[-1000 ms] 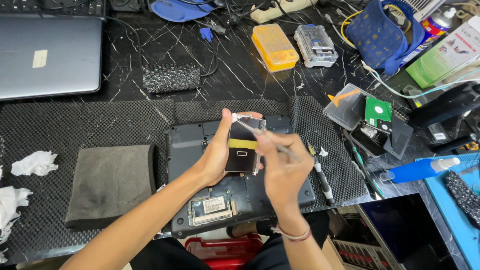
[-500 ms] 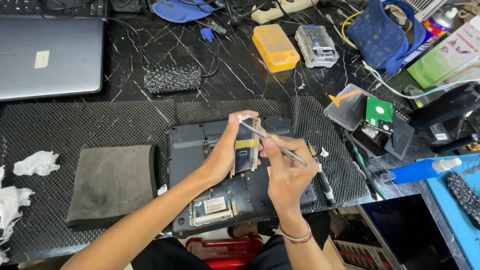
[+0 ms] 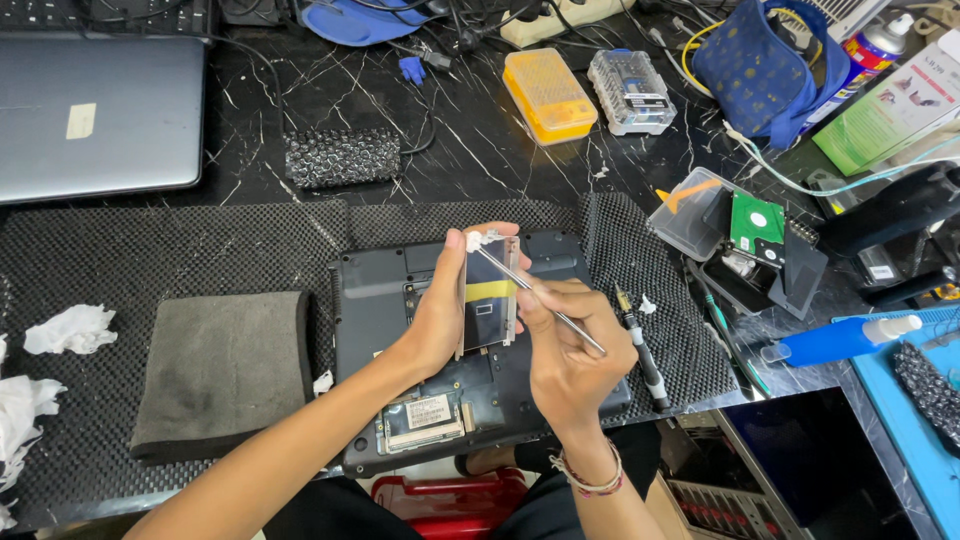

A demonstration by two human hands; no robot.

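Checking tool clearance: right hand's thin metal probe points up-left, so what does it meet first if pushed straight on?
Likely the white wad on the top corner of the metal-framed drive in the left hand; the right hand probe tip looks at it, depth unclear.

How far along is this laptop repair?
Done: the laptop lies flipped with its bottom opened, circuit parts exposed. In hand: the left hand holds up a drive in its metal frame, while the right hand works a thin tool at its top corner. Left: the bay is unfilled, the laptop uncovered.

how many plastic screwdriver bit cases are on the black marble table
2: a yellow bit case behind the opened laptop, and a clear bit case just to its right, beside the blue pouch. More may be hidden under the clutter at the far edge.
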